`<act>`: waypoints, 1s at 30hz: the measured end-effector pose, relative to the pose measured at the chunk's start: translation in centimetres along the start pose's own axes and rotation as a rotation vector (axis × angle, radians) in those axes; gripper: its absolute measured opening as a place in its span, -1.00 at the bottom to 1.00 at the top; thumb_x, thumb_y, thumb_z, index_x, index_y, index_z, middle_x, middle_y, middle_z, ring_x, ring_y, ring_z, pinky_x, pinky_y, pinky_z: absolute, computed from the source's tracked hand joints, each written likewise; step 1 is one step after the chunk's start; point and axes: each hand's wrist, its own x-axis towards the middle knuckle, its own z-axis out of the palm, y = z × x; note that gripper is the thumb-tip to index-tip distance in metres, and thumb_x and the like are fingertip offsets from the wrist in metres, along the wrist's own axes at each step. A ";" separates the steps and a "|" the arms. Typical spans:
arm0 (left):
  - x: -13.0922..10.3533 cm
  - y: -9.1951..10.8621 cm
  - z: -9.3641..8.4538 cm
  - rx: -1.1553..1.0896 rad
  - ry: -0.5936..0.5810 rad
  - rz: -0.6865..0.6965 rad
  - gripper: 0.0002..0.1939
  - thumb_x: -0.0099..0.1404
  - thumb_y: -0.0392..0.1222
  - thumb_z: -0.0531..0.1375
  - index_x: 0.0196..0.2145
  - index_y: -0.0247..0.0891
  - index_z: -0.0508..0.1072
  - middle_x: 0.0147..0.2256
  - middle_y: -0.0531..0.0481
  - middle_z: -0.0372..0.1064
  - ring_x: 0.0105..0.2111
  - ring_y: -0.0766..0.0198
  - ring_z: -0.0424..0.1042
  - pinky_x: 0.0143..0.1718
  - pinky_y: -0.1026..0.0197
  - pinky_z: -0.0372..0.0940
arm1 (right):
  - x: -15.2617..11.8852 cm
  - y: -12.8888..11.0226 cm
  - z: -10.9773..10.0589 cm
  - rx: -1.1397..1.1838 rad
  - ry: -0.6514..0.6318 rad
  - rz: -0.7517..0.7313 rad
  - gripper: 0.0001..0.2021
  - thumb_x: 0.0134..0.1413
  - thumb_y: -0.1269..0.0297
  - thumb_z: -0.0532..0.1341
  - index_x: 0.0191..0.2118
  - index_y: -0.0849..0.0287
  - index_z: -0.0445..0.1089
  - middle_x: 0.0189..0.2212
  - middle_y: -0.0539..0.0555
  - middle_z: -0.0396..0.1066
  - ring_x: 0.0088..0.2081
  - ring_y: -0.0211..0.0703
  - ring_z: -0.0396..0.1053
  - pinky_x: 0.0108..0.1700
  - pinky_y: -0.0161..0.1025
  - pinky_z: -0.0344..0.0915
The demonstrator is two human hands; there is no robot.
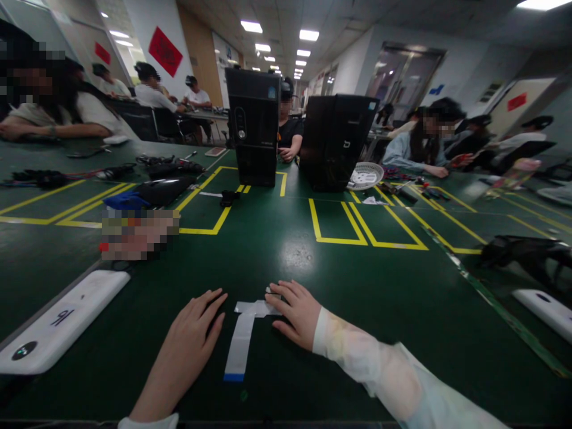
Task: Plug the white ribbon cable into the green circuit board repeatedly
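A white flat ribbon cable (239,347) lies on the green tabletop in front of me, bent into a T-like shape. Its near end carries a blue strip, and its upper part runs to the right under my fingers. My left hand (193,325) rests to the left of the cable, palm down, fingers stretched out and apart from it. Over the cable's right end lies my right hand (295,313), its fingers extended and spread. That end is partly hidden beneath the fingers, and a small dark-and-white bit shows by the index finger.
Two black computer towers (254,128) (336,143) stand ahead, a white basket (365,176) beside the right one. Yellow tape (342,241) marks the green table. A white device (67,319) lies left, near cables and a black-and-blue item (152,192). Other people sit around.
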 end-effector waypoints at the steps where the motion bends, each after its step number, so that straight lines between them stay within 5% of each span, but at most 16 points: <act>1: 0.0 0.0 0.0 0.000 -0.001 0.001 -0.50 0.36 0.03 -0.04 0.13 -0.22 0.38 0.16 -0.18 0.31 0.14 -0.03 0.31 0.17 -0.17 0.19 | 0.0 0.1 0.1 0.004 0.000 -0.005 -0.43 0.24 0.05 0.06 0.30 0.16 0.10 0.27 0.20 0.11 0.29 0.07 0.01 0.29 0.13 -0.02; 5: 0.0 0.1 0.0 0.000 0.006 0.001 -0.51 0.37 0.01 -0.05 0.13 -0.23 0.38 0.15 -0.18 0.31 0.14 -0.01 0.31 0.19 -0.16 0.17 | -0.2 2.3 0.4 -0.029 0.086 -0.020 -0.34 0.24 0.02 0.05 0.36 0.19 -0.06 0.32 0.26 -0.01 0.31 0.05 -0.02 0.29 0.12 -0.01; 8: 0.0 0.0 0.0 -0.005 0.001 0.002 -0.51 0.37 0.02 -0.04 0.14 -0.21 0.36 0.16 -0.16 0.30 0.14 -0.01 0.30 0.18 -0.16 0.17 | -1.1 7.2 -0.4 -0.138 0.219 0.109 -0.37 0.25 0.03 0.00 0.34 0.22 -0.02 0.29 0.32 0.02 0.30 0.12 -0.01 0.25 0.19 0.02; 13: -0.1 -0.1 0.1 -0.006 -0.007 0.006 -0.50 0.38 0.03 -0.05 0.15 -0.22 0.35 0.17 -0.17 0.29 0.15 -0.02 0.29 0.18 -0.18 0.18 | -6.5 18.1 -4.4 -0.362 0.438 0.704 -0.40 0.19 0.08 0.03 0.25 0.38 0.14 0.22 0.46 0.10 0.25 0.29 0.03 0.19 0.23 0.03; 16: -0.1 0.0 0.1 -0.002 -0.005 0.004 -0.49 0.37 0.03 -0.05 0.14 -0.24 0.36 0.17 -0.19 0.28 0.15 -0.03 0.30 0.18 -0.18 0.18 | -11.9 21.7 -7.3 -0.428 0.442 1.177 -0.33 0.21 0.04 -0.02 0.26 0.51 0.10 0.25 0.53 0.02 0.29 0.33 -0.09 0.21 0.17 -0.07; 22: -0.1 -0.1 0.0 -0.001 -0.016 -0.012 -0.49 0.37 0.04 -0.06 0.14 -0.23 0.36 0.18 -0.19 0.28 0.15 -0.06 0.29 0.14 -0.22 0.21 | -20.2 22.7 -10.5 -0.417 0.489 1.552 -0.27 0.21 0.06 -0.14 0.22 0.73 0.05 0.17 0.76 -0.01 0.24 0.52 -0.08 0.08 0.27 -0.03; 26: -0.1 -0.2 0.0 0.004 -0.017 -0.004 -0.48 0.37 0.04 -0.05 0.15 -0.25 0.36 0.17 -0.21 0.28 0.15 -0.07 0.29 0.14 -0.23 0.20 | -21.8 23.0 -11.0 -0.340 0.386 1.637 -0.25 0.21 -0.04 -0.15 0.22 0.61 0.13 0.09 0.70 0.15 0.14 0.49 0.13 0.01 0.20 0.07; 30: 0.0 -0.3 0.1 0.004 -0.015 -0.002 -0.48 0.37 0.04 -0.05 0.15 -0.25 0.35 0.17 -0.19 0.29 0.15 -0.05 0.29 0.15 -0.21 0.20 | -21.7 23.2 -11.0 -0.333 0.316 1.658 -0.24 0.22 -0.08 -0.18 0.21 0.57 0.18 0.11 0.65 0.16 0.15 0.48 0.14 0.03 0.17 0.09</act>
